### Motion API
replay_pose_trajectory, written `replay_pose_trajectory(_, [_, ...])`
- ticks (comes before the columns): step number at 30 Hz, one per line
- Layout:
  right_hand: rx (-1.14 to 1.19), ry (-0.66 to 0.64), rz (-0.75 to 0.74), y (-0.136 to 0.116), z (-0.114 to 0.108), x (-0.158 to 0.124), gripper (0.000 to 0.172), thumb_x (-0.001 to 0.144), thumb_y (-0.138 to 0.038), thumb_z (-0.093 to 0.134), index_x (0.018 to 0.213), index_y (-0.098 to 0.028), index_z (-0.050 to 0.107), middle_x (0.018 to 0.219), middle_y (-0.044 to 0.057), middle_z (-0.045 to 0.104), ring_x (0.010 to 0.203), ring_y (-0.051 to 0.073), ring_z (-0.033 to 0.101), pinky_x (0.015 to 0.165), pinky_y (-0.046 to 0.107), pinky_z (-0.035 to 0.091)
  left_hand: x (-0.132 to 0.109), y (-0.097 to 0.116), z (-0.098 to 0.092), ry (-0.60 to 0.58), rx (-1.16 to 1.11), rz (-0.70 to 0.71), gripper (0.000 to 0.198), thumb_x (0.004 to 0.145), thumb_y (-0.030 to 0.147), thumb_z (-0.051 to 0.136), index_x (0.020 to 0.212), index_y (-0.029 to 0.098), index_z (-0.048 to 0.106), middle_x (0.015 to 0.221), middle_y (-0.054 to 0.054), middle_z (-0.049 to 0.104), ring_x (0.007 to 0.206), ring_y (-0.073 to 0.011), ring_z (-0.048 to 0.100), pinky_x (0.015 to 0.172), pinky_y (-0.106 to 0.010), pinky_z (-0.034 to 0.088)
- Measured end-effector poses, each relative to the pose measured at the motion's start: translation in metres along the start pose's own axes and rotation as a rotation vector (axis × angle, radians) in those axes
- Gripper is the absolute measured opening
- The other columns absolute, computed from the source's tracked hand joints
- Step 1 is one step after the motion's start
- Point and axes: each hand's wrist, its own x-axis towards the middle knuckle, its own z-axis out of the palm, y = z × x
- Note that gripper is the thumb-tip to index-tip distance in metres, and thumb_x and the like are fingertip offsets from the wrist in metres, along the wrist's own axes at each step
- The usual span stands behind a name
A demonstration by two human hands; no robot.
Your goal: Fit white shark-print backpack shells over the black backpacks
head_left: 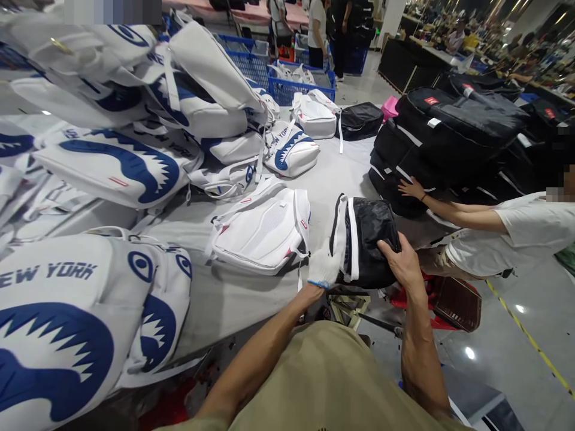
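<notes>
A black bag with white trim (371, 239) is held between my two hands at the front edge of the table. My left hand (324, 266), in a white knit glove with a blue cuff edge, is closed on the bag's left side by the white strip; its fingertips are partly hidden. My bare right hand (402, 257) grips the right side, thumb on top. Just left of the bag, a white backpack (260, 230) lies on the grey table cover (215, 299), straps up.
White backpacks with blue shark mouths (54, 323) are piled at left. Black bags (444, 143) are stacked at right, where another person's hand (412, 188) touches them. Blue crates (302, 90) stand beyond the table. A brown-and-red stool (458, 302) is below right.
</notes>
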Motion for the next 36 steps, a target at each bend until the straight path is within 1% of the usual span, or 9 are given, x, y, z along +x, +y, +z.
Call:
replay_pose_trajectory(3, [-0.07,0.069,0.026,0.009,-0.011,0.008,0.063,0.091,-0.076,0.071,0.126,-0.024,0.083,0.112,0.011,0.086,0.104,0.035,0.074,0.098,0.047,0.056,0.027,-0.019,-0.016,0.044,-0.061,-0.039,0.042,0.089,0.056,0.082,0.112,0.021,0.081,0.11,-0.015,0.084,0.127,-0.0357,0.069,0.115,-0.044,0.049])
replay_pose_trajectory(5, [-0.103,0.089,0.026,0.013,-0.017,0.013,0.064,0.093,-0.078,0.066,0.121,-0.023,0.083,0.109,0.012,0.086,0.102,0.035,0.074,0.094,0.045,0.055,0.032,-0.034,-0.027,0.042,-0.074,-0.077,0.047,0.087,0.064,0.08,0.101,0.019,0.08,0.101,-0.014,0.082,0.115,-0.034,0.071,0.107,-0.045,0.053])
replay_pose_trajectory(9, [-0.124,0.048,-0.019,0.016,-0.022,0.02,0.066,0.094,-0.079,0.063,0.121,-0.022,0.083,0.112,0.012,0.085,0.103,0.035,0.074,0.094,0.044,0.054,0.016,-0.058,-0.037,0.028,-0.119,-0.148,0.058,0.076,0.076,0.081,0.082,0.019,0.071,0.088,-0.01,0.077,0.092,-0.0269,0.066,0.09,-0.039,0.055])
replay_pose_trajectory(14, [-0.088,0.045,-0.035,0.03,-0.03,0.036,0.062,0.092,-0.073,0.067,0.121,-0.02,0.083,0.11,0.011,0.086,0.101,0.032,0.074,0.091,0.042,0.055,-0.004,-0.069,-0.04,0.021,-0.188,-0.171,0.057,0.076,0.075,0.082,0.084,0.02,0.069,0.089,-0.006,0.074,0.087,-0.0212,0.062,0.084,-0.034,0.054])
replay_pose_trajectory(18, [-0.11,0.093,-0.045,0.054,-0.043,0.06,0.061,0.086,-0.068,0.069,0.118,-0.019,0.084,0.108,0.012,0.085,0.099,0.031,0.074,0.092,0.044,0.055,-0.021,-0.079,-0.041,0.007,-0.231,-0.248,0.063,0.071,0.081,0.083,0.084,0.022,0.065,0.078,-0.004,0.069,0.072,-0.0207,0.061,0.072,-0.037,0.056])
replay_pose_trajectory(22, [-0.115,0.154,-0.063,0.071,-0.055,0.083,0.065,0.081,-0.067,0.067,0.117,-0.016,0.085,0.112,0.015,0.085,0.102,0.032,0.073,0.095,0.045,0.055,-0.041,-0.088,-0.03,-0.064,-0.271,-0.304,0.064,0.073,0.082,0.084,0.088,0.024,0.063,0.072,-0.001,0.067,0.063,-0.022,0.066,0.067,-0.039,0.058])
replay_pose_trajectory(27, [-0.133,0.133,-0.037,0.071,-0.057,0.099,0.072,0.079,-0.071,0.066,0.118,-0.013,0.084,0.11,0.017,0.085,0.098,0.032,0.073,0.093,0.046,0.055,-0.044,-0.084,-0.02,-0.099,-0.262,-0.288,0.057,0.076,0.074,0.089,0.087,0.024,0.064,0.071,0.0,0.066,0.069,-0.0232,0.067,0.069,-0.037,0.056])
replay_pose_trajectory(33, [-0.079,0.195,-0.065,0.068,-0.05,0.091,0.068,0.082,-0.07,0.068,0.117,-0.014,0.084,0.109,0.015,0.085,0.098,0.03,0.072,0.092,0.044,0.055,-0.056,-0.056,-0.018,-0.105,-0.307,-0.263,0.057,0.08,0.073,0.087,0.086,0.023,0.061,0.075,0.002,0.063,0.068,-0.0183,0.06,0.064,-0.033,0.052])
replay_pose_trajectory(36, [-0.046,0.215,-0.064,0.071,-0.049,0.086,0.066,0.083,-0.068,0.07,0.117,-0.014,0.084,0.108,0.014,0.085,0.097,0.029,0.072,0.096,0.044,0.056,-0.066,-0.043,-0.016,-0.068,-0.303,-0.225,0.061,0.078,0.072,0.09,0.079,0.021,0.057,0.075,0.004,0.058,0.07,-0.0143,0.054,0.066,-0.029,0.049])
